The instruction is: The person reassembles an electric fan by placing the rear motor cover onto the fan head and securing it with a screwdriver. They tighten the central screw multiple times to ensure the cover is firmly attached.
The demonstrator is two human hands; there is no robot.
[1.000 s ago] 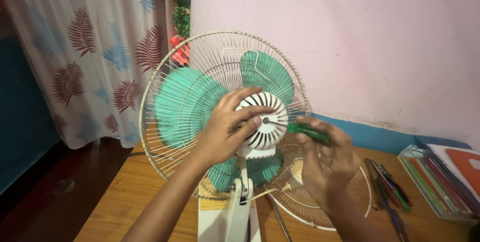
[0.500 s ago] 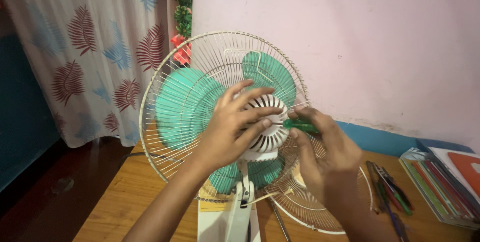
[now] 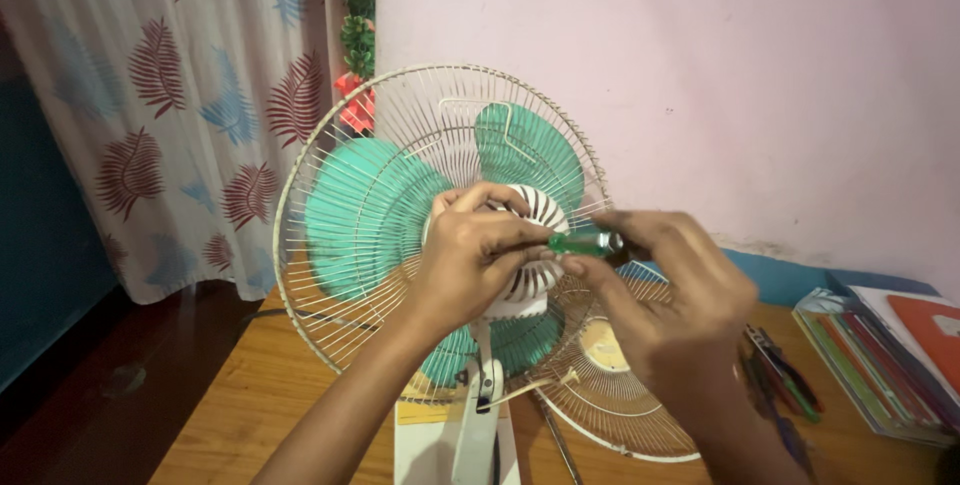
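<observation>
Two hands at the back of a table fan. Left hand (image 3: 478,250) cups the white slotted motor housing (image 3: 535,245), fingers wrapped over its rear dome. Right hand (image 3: 672,290) pinches a green-handled screwdriver (image 3: 583,242) between thumb and fingertips, shaft pointing left into the housing; the tip is hidden behind the left fingers.

Progress, as a judgement: front guard (image 3: 625,385) is already off and lies flat on the wooden table (image 3: 240,395), below and right of the grip. Rear guard (image 3: 330,195) and teal blades (image 3: 365,210) are still mounted beyond the grip. The housing still sits on the white stand (image 3: 478,425), so its removal looks unfinished.

Room: pink wall (image 3: 750,95) close behind, past the guard rim. Spare tools (image 3: 785,375) and a stack of folders (image 3: 880,360) lie right of the right wrist. Open table left of the left forearm.
</observation>
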